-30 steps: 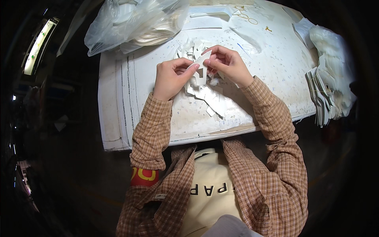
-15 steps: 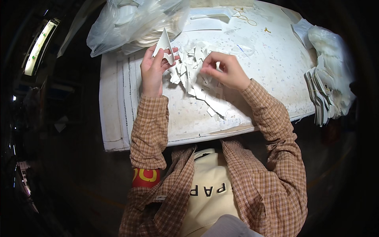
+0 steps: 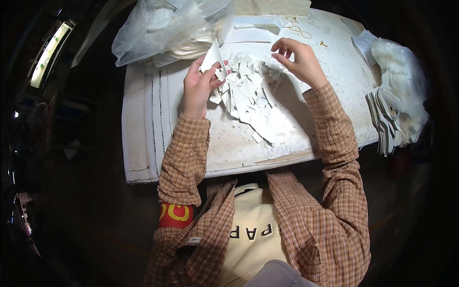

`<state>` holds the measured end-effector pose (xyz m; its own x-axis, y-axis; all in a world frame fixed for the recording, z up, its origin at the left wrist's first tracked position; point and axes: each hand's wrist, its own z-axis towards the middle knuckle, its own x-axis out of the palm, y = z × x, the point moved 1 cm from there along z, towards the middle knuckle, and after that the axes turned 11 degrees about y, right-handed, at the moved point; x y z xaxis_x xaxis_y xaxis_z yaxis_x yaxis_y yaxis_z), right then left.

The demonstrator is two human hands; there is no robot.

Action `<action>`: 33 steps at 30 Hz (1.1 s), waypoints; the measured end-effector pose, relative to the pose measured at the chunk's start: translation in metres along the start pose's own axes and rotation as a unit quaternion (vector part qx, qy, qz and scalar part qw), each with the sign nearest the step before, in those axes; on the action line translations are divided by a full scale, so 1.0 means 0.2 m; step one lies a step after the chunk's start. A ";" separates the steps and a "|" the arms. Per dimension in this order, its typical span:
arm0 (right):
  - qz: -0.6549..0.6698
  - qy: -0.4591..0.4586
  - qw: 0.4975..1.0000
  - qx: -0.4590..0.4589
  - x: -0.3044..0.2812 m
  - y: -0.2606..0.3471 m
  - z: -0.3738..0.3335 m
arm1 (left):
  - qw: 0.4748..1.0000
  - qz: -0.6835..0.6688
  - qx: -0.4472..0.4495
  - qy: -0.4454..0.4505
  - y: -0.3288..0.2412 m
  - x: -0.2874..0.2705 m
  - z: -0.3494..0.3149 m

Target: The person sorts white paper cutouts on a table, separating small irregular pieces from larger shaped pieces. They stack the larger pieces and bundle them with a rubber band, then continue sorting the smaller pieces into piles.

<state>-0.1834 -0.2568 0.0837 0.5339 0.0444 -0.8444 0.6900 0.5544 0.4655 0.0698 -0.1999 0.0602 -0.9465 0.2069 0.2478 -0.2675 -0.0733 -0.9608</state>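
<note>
My left hand is closed on a white cut piece of paper or thin card, held upright above the table, its top narrowing to a point. To the right, my right hand is raised over the table with its fingers curved and a gap between thumb and forefinger. Nothing shows in it. Between and below the hands lies a loose heap of white scraps, with strips and some toothed edges.
The white table has a worn, speckled top. A clear plastic bag with white pieces stands back left. Yellow rubber bands lie near a face mask. At the right edge are a stack of cut pieces and another plastic bag.
My right hand has moved up and right, away from the heap, and its fingers have parted. My left hand, with the white piece, has shifted slightly right.
</note>
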 end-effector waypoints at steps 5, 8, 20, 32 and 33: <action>0.002 0.092 0.993 -0.069 0.11 0.06 0.05 | 1.000 0.020 -0.012 -0.019 0.00 0.00 0.01; -0.058 -0.005 0.997 0.044 0.07 -0.11 0.04 | 1.000 0.013 -0.003 0.011 0.00 0.01 0.01; 0.075 -0.048 0.995 0.032 0.26 -0.49 -0.15 | 1.000 -0.010 0.006 -0.009 -0.01 0.02 0.00; 0.221 -0.036 0.960 0.168 0.12 -0.39 -0.16 | 0.999 -0.017 -0.012 0.034 0.00 0.07 -0.02; 0.124 0.021 0.977 0.169 0.13 -0.35 -0.17 | 0.999 -0.025 -0.015 0.045 0.00 0.08 -0.02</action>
<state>-0.2356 -0.2664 0.0202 0.6901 0.1804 -0.7009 0.6674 0.2157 0.7127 0.0560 -0.1918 0.0635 -0.9114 0.2962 0.2856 -0.3081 -0.0312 -0.9509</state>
